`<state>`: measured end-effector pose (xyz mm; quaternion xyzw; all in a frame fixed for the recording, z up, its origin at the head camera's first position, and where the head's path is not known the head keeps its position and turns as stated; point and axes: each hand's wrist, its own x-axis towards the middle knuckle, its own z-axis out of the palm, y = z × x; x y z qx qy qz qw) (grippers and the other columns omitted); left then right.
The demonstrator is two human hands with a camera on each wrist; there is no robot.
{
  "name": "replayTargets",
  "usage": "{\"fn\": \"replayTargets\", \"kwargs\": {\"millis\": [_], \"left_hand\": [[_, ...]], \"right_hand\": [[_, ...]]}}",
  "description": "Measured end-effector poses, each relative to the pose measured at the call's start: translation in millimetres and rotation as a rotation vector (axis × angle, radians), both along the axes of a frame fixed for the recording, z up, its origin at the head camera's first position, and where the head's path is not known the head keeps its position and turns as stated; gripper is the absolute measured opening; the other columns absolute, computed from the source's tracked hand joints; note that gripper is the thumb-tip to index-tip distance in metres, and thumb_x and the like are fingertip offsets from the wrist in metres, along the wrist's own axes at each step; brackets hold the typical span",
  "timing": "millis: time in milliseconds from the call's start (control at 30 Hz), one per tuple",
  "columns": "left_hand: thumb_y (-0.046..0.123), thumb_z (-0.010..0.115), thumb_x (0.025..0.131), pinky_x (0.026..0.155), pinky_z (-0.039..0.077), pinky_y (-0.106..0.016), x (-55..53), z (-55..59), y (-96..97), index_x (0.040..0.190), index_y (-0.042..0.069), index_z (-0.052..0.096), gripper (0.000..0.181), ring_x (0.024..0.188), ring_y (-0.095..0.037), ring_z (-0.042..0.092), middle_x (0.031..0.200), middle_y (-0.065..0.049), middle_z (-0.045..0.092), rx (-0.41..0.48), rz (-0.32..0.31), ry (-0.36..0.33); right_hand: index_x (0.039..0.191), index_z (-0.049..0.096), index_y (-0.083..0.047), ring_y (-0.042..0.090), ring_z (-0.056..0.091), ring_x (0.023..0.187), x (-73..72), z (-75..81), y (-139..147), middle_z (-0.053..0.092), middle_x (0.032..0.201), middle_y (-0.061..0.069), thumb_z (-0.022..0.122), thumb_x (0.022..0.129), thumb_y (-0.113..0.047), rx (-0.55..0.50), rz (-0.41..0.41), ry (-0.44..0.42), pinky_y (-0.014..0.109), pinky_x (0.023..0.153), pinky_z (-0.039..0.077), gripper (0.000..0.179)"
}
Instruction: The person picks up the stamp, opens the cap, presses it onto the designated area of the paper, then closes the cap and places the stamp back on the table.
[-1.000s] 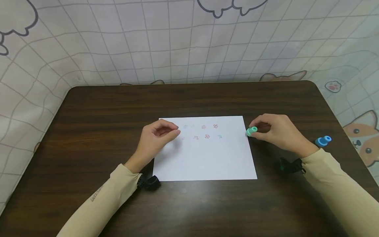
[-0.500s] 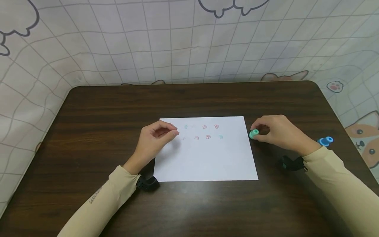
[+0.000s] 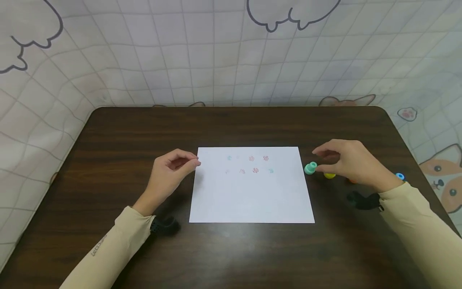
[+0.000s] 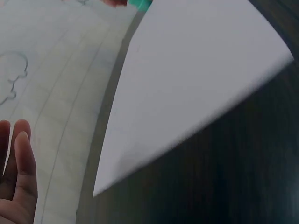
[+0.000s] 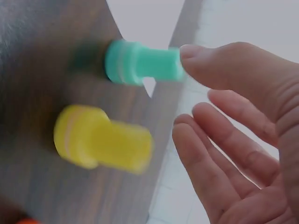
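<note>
A mint-green toy stamp (image 3: 310, 168) stands upright on the table just off the right edge of a white sheet of paper (image 3: 249, 196). My right hand (image 3: 346, 162) is beside it, fingers and thumb apart and holding nothing; the right wrist view has the thumb tip right at the top of the green stamp (image 5: 145, 63). Under this hand stands a yellow stamp (image 5: 103, 139). My left hand (image 3: 164, 178) hovers at the paper's left edge with loosely bent fingers and nothing in them. Small red and teal prints (image 3: 255, 170) run in two rows across the sheet's upper half.
Partly covered by my right hand is an orange stamp (image 3: 352, 181). A blue stamp (image 3: 400, 176) shows behind my right wrist. The dark wooden table (image 3: 231, 257) ends at a cloth-covered wall (image 3: 223, 52) with a grid pattern.
My right hand has let go of the green stamp, which now stands on the table, and has drawn slightly right. My left hand has moved left, off the paper. The head view has shifted a little.
</note>
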<state>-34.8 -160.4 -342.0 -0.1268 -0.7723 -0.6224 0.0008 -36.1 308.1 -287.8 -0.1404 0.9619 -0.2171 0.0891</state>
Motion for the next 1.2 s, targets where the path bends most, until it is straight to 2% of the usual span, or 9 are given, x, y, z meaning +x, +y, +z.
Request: {"fn": "replayTargets", "kwargs": {"millis": [200,400,533,600,667,767,833,967,1200], "left_hand": [[0.019,0.072,0.098,0.087,0.057,-0.012,1.5,-0.7,-51.3,0.111,0.007,0.072,0.018,0.094,-0.008,0.072,0.1,0.019,0.073,-0.183,0.101,0.017],[0.028,0.069,0.1,0.082,0.051,-0.01,3.9,-0.9,-97.5,0.121,0.015,0.071,0.025,0.095,-0.001,0.066,0.112,0.006,0.073,-0.509,0.215,0.104],[0.029,0.072,0.098,0.099,0.055,-0.047,6.7,-1.8,-121.8,0.13,0.009,0.066,0.038,0.118,-0.032,0.065,0.126,-0.018,0.07,-0.731,0.238,0.222],[0.028,0.075,0.095,0.103,0.045,-0.068,8.0,-1.7,-131.5,0.134,0.005,0.063,0.047,0.13,-0.047,0.056,0.132,-0.028,0.065,-0.813,0.246,0.289],[0.029,0.078,0.092,0.107,0.036,-0.078,9.4,-1.0,-139.8,0.14,0.004,0.06,0.057,0.141,-0.055,0.045,0.137,-0.033,0.06,-0.881,0.259,0.336],[0.041,0.074,0.094,0.112,0.025,-0.082,11.6,-0.2,-151.4,0.153,0.008,0.048,0.073,0.155,-0.056,0.022,0.152,-0.034,0.047,-0.981,0.254,0.305],[0.051,0.067,0.097,0.114,0.019,-0.081,13.1,0.3,-158.1,0.16,0.012,0.037,0.081,0.159,-0.055,0.007,0.162,-0.033,0.034,-1.049,0.237,0.239],[0.065,0.053,0.099,0.116,0.008,-0.08,14.3,0.8,-167.3,0.167,0.019,0.018,0.09,0.159,-0.051,-0.015,0.171,-0.029,0.013,-1.159,0.179,0.091],[0.074,0.044,0.098,0.117,-0.005,-0.082,12.8,-2.6,-170.5,0.168,0.022,0.005,0.095,0.156,-0.055,-0.021,0.172,-0.028,0.001,-1.24,0.111,-0.037]], "right_hand": [[0.128,0.071,-0.019,-0.004,0.071,0.099,6.9,5.3,34.0,0.075,0.122,-0.002,0.087,0.084,-0.031,-0.15,-0.155,0.015,0.006,0.078,0.054,0.049],[0.136,0.064,-0.017,-0.014,0.068,0.094,19.8,8.2,74.4,0.071,0.111,-0.028,0.079,0.093,-0.021,-0.364,-0.3,0.034,0.006,0.074,0.053,0.045],[0.145,0.059,-0.021,-0.022,0.061,0.092,30.2,7.6,101.1,0.064,0.112,-0.039,0.069,0.1,-0.029,-0.339,-0.433,0.145,0.0,0.078,0.046,0.047],[0.15,0.055,-0.019,-0.025,0.055,0.101,34.5,6.5,113.9,0.066,0.127,-0.029,0.065,0.103,-0.032,-0.295,-0.489,0.232,-0.002,0.088,0.043,0.049],[0.152,0.052,-0.014,-0.008,0.059,0.121,37.2,3.6,125.4,0.063,0.145,-0.01,0.062,0.104,-0.031,-0.233,-0.516,0.335,-0.001,0.103,0.034,0.052],[0.155,0.044,-0.005,0.029,0.04,0.153,40.8,-2.2,142.8,0.04,0.164,0.022,0.057,0.105,-0.044,-0.119,-0.521,0.454,0.029,0.132,0.022,0.065],[0.155,0.042,-0.001,0.054,0.024,0.155,43.1,-7.1,154.8,0.03,0.165,0.031,0.05,0.103,-0.062,-0.048,-0.504,0.515,0.053,0.135,0.012,0.08],[0.159,0.03,-0.001,0.051,-0.002,0.161,51.3,-14.1,174.3,0.006,0.173,0.028,0.035,0.096,-0.08,0.026,-0.487,0.472,0.073,0.127,-0.006,0.102],[0.163,0.006,-0.003,0.048,-0.024,0.158,63.6,-23.0,187.5,-0.024,0.17,0.023,0.032,0.108,-0.061,0.03,-0.485,0.268,0.076,0.122,-0.016,0.084]]}}
